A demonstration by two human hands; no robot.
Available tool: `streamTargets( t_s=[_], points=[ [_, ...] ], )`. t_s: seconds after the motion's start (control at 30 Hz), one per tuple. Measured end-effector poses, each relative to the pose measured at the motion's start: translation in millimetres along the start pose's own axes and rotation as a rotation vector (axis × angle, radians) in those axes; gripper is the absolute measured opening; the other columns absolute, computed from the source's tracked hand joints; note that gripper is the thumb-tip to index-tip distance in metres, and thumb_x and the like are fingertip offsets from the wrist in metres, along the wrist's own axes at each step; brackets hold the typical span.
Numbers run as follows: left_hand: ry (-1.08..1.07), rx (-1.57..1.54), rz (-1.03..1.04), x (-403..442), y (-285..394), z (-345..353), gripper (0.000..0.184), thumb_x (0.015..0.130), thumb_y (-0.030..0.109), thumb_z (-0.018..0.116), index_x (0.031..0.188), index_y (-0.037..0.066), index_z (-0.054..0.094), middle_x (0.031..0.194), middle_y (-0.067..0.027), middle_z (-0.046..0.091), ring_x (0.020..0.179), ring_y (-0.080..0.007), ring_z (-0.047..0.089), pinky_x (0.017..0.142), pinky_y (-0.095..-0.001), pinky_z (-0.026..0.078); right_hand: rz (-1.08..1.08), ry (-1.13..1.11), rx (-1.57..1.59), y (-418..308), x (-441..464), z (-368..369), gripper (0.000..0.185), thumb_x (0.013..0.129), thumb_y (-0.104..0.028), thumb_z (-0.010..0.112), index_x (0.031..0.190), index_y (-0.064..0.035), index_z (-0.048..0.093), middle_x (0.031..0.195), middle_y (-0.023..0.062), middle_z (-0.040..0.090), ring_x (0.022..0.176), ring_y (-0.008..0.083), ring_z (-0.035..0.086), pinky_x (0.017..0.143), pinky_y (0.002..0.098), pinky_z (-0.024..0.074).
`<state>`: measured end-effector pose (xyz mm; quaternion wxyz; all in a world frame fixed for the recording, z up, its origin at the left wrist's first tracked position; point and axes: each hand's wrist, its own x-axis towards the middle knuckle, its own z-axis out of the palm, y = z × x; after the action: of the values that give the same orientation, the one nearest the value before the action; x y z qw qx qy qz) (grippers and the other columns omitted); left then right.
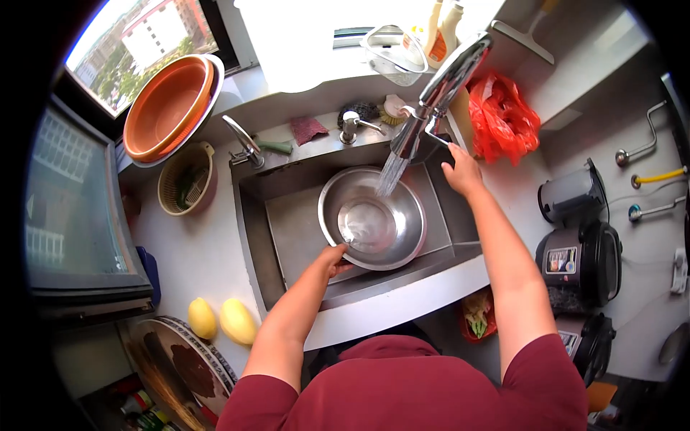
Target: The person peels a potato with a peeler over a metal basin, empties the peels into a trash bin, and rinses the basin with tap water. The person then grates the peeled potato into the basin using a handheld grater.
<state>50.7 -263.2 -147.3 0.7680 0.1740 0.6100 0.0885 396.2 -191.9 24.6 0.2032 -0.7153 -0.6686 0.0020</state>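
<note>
A stainless steel bowl [407,228] sits in the sink [287,223], with some water in its bottom. My left hand [334,261] grips its near left rim, the thumb on top and the fingers partly hidden below. Water [392,176] streams from the chrome faucet [411,136] into the bowl. At the side of that faucet, my right hand [465,172] has its fingers at the thin faucet handle [435,133], thumb held apart.
Orange basins [164,108] and a colander [203,188] stand left. Behind the sink are a small tap [244,142], a soap dispenser [350,128] and a scrub brush [394,109]. A red plastic bag [503,118] and a rice cooker [575,262] are right; two yellow melons [237,322] lie lower left.
</note>
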Motion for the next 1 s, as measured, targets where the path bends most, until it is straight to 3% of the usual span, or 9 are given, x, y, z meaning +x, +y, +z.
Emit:
streamTargets(
  t_s=[0.13, 0.27, 0.43, 0.5, 0.57, 0.63, 0.7, 0.87, 1.0],
  points=[
    [-0.053, -0.022, -0.02, 12, -2, 15, 0.037, 0.094, 0.031, 0.05, 0.124, 0.009, 0.048, 0.112, -0.0093, 0.06, 0.098, -0.0269, 0.062, 0.082, -0.0402, 0.053, 0.311, 0.183, 0.714, -40, -26, 46, 0.024, 0.086, -0.015, 0.059, 0.106, -0.0019, 0.06, 0.1, 0.0118, 0.065, 0.093, 0.0224, 0.063, 0.083, 0.0336, 0.051],
    [0.161, -0.046, 0.032, 5, -3, 20, 0.042, 0.092, 0.032, 0.056, 0.125, 0.008, 0.045, 0.116, -0.0117, 0.058, 0.101, -0.0269, 0.06, 0.081, -0.0409, 0.053, 1.147, -0.246, 1.955, -75, -38, 99, 0.017, 0.092, -0.008, 0.05, 0.105, -0.0021, 0.058, 0.097, 0.012, 0.064, 0.09, 0.0218, 0.063, 0.08, 0.0322, 0.0529],
    [0.867, 0.149, 0.22, 32, -18, 20, 0.049, 0.084, 0.021, 0.064, 0.124, 0.003, 0.044, 0.117, -0.0192, 0.055, 0.1, -0.0323, 0.058, 0.083, -0.0435, 0.049, 1.218, -0.201, 2.305, -98, -25, 122, 0.026, 0.093, -0.004, 0.041, 0.114, 0.0044, 0.053, 0.105, 0.0152, 0.063, 0.096, 0.0246, 0.063, 0.086, 0.0336, 0.0532],
    [1.258, 0.656, 0.843, 34, -21, 21, 0.045, 0.081, 0.013, 0.062, 0.122, 0.003, 0.047, 0.117, -0.0192, 0.054, 0.096, -0.0335, 0.057, 0.083, -0.0425, 0.047, 1.108, -0.246, 2.445, -93, -22, 123, 0.03, 0.093, -0.004, 0.036, 0.118, 0.0068, 0.051, 0.109, 0.0165, 0.062, 0.1, 0.0261, 0.062, 0.089, 0.0344, 0.0528],
    [0.917, 0.466, 1.158, 13, 19, 40, 0.038, 0.08, 0.011, 0.061, 0.116, 0.003, 0.053, 0.109, -0.017, 0.057, 0.093, -0.0298, 0.059, 0.081, -0.0402, 0.049, 0.91, -0.337, 2.26, -90, -21, 103, 0.031, 0.094, -0.005, 0.035, 0.117, 0.0071, 0.051, 0.11, 0.0165, 0.062, 0.099, 0.0259, 0.062, 0.088, 0.0343, 0.0529],
    [0.222, -0.035, 0.889, 19, 57, 66, 0.024, 0.09, 0.01, 0.054, 0.112, 0.001, 0.054, 0.094, -0.0124, 0.062, 0.091, -0.0227, 0.062, 0.079, -0.0308, 0.052, 0.758, -0.444, 1.961, -84, -23, 71, 0.029, 0.094, -0.006, 0.039, 0.118, 0.0039, 0.052, 0.108, 0.0149, 0.062, 0.098, 0.0244, 0.062, 0.087, 0.0338, 0.0524],
    [-0.106, -0.418, 0.606, -24, 103, 104, 0.023, 0.095, 0.02, 0.049, 0.109, 0.003, 0.054, 0.093, -0.0141, 0.061, 0.083, -0.0223, 0.063, 0.075, -0.0315, 0.055, 0.614, -0.301, 1.512, -79, -23, 47, 0.028, 0.092, -0.006, 0.047, 0.118, 0.0017, 0.052, 0.106, 0.0134, 0.062, 0.097, 0.0222, 0.062, 0.085, 0.0319, 0.0513],
    [-0.234, -0.5, 0.491, -20, 163, 148, 0.012, 0.091, 0.016, 0.048, 0.088, 0.007, 0.056, 0.068, -0.0023, 0.057, 0.057, -0.0132, 0.056, 0.053, -0.0248, 0.05, -0.005, 0.322, 1.021, -100, 12, 1, 0.031, 0.085, -0.009, 0.064, 0.113, 0.0003, 0.054, 0.096, 0.0071, 0.063, 0.085, 0.0147, 0.061, 0.08, 0.0276, 0.0493],
    [-0.125, -0.325, 0.536, -46, 164, 137, 0.013, 0.089, 0.017, 0.052, 0.091, 0.007, 0.059, 0.074, -0.0039, 0.058, 0.064, -0.014, 0.056, 0.058, -0.0282, 0.049, -0.006, -0.044, 1.092, -109, 56, -23, 0.026, 0.081, -0.004, 0.067, 0.104, 0.0004, 0.056, 0.091, 0.0058, 0.064, 0.085, 0.013, 0.063, 0.078, 0.0266, 0.0498]
  ],
)
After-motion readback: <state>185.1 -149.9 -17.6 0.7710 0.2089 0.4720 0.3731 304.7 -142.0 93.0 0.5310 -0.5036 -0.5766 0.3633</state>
